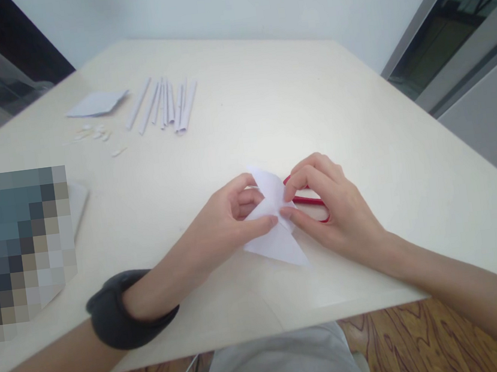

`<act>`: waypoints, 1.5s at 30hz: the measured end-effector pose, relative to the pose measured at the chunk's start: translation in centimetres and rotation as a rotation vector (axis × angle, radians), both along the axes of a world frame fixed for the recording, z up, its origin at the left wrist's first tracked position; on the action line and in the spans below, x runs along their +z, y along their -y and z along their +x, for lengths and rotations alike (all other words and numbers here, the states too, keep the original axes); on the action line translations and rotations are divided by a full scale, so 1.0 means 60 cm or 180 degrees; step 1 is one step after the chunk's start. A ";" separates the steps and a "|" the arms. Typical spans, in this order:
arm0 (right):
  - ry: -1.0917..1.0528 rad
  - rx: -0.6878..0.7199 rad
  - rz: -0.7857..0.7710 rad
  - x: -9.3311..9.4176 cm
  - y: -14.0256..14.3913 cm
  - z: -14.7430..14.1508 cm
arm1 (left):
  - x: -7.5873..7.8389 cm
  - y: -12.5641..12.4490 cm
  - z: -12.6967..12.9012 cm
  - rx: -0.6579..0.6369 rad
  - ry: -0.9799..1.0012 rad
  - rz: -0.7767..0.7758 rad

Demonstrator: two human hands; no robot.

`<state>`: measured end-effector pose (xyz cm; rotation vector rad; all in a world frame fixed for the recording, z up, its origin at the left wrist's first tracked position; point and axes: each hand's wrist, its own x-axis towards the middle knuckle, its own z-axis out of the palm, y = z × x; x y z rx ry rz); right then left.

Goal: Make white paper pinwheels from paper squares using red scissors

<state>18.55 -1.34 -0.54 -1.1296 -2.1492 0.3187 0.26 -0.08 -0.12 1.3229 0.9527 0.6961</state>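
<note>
Broadly, a pale cream desk [360,136] fills the view, its near edge running just above the person's lap. On the left side of the desk a blurred-out patch hides whatever lies there. Toward the far left corner sits a flat sheet of white paper [96,103], and just to its right a row of rolled paper strips [165,104] lies roughly side by side, fanned slightly. Near these, closer to the left edge, a few tiny paper scraps [95,134] are scattered.

Close to the middle of the near edge, both hands meet over a folded piece of white paper [277,240], which rests on the desk with one point toward the near edge and another rising between the hands. The left hand [226,225] (a dark band is on its wrist) has thumb and forefinger closed on the paper's left side, the other fingers curled in. The right hand [328,206] pinches the paper's right side with thumb and forefinger pressed together, the fingertips of the two hands almost touching. Under the right hand's fingers lies a pair of red-handled scissors [311,201], only part of the handles showing; whether the hand touches them cannot be told.
</note>
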 end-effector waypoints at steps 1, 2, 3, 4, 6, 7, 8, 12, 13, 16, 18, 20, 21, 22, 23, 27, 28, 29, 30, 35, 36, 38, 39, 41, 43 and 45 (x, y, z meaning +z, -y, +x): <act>0.0010 0.0010 0.0007 0.000 0.000 0.000 | 0.001 0.001 0.001 -0.0003 0.0049 -0.0019; 0.0018 0.0016 0.0026 0.000 0.001 0.000 | 0.001 0.001 0.001 -0.0005 0.0118 -0.0043; 0.0029 0.0017 0.0052 0.000 0.001 0.000 | 0.002 0.001 0.001 -0.0003 0.0197 -0.0068; 0.0043 0.0022 0.0083 0.000 0.001 0.000 | 0.002 0.002 0.001 0.0004 0.0270 -0.0087; 0.0076 0.0037 0.0138 0.000 0.001 -0.001 | 0.002 0.002 0.001 0.0013 0.0369 -0.0130; 0.0092 0.0041 0.0165 0.000 0.001 -0.001 | 0.002 0.002 0.001 0.0010 0.0392 -0.0164; 0.0109 0.0047 0.0190 0.000 0.001 -0.001 | 0.002 0.002 0.001 0.0003 0.0404 -0.0205; 0.0180 0.0079 0.0308 -0.001 0.001 -0.001 | 0.005 0.001 0.002 0.0001 0.0412 -0.0335; 0.0194 0.0091 0.0338 -0.001 0.001 -0.001 | 0.007 0.000 0.002 0.0012 0.0418 -0.0354; 0.0240 0.0136 0.0392 -0.002 0.002 -0.001 | 0.009 -0.001 0.003 0.0066 0.0450 -0.0424; 0.0267 0.0165 0.0397 -0.004 0.003 -0.001 | 0.008 -0.001 0.003 0.0093 0.0472 -0.0468; 0.0298 0.0182 0.0385 -0.005 0.003 -0.001 | 0.007 -0.001 0.003 0.0109 0.0463 -0.0478; 0.0309 0.0185 0.0386 -0.006 0.002 -0.001 | 0.006 -0.001 0.003 0.0124 0.0425 -0.0466; 0.0317 0.0185 0.0392 -0.006 0.002 -0.001 | 0.006 0.000 0.003 0.0155 0.0365 -0.0444; 0.0325 0.0185 0.0399 -0.006 0.002 -0.001 | 0.006 0.001 0.004 0.0189 0.0302 -0.0418; 0.0329 0.0199 0.0435 -0.005 0.004 -0.002 | 0.008 0.003 0.005 0.0144 0.0207 -0.0370; 0.0328 0.0222 0.0457 -0.005 0.005 -0.002 | 0.008 0.002 0.006 0.0107 0.0213 -0.0360; 0.0328 0.0259 0.0496 -0.005 0.006 -0.003 | 0.008 0.001 0.005 0.0086 0.0209 -0.0342; 0.0334 0.0308 0.0546 -0.005 0.008 -0.003 | 0.008 0.000 0.005 0.0091 0.0191 -0.0318; 0.0619 0.0644 0.0848 -0.011 0.019 -0.012 | -0.001 -0.002 0.001 0.0150 0.0141 -0.0131; 0.0718 0.0699 0.0913 -0.012 0.021 -0.015 | -0.004 -0.001 0.000 0.0161 0.0138 -0.0112; 0.0911 0.0774 0.1018 -0.015 0.024 -0.019 | -0.008 -0.001 -0.002 0.0244 0.0116 -0.0078; 0.0984 0.0784 0.1048 -0.015 0.025 -0.020 | -0.010 0.000 -0.002 0.0317 0.0101 -0.0040; 0.1051 0.0739 0.1058 -0.015 0.026 -0.020 | -0.012 0.000 -0.002 0.0471 0.0060 0.0081; 0.1027 0.0626 0.1050 -0.015 0.026 -0.019 | -0.012 0.001 -0.001 0.0552 0.0055 0.0177; 0.1014 0.0534 0.1082 -0.015 0.026 -0.019 | -0.011 0.001 0.002 0.0555 0.0089 0.0202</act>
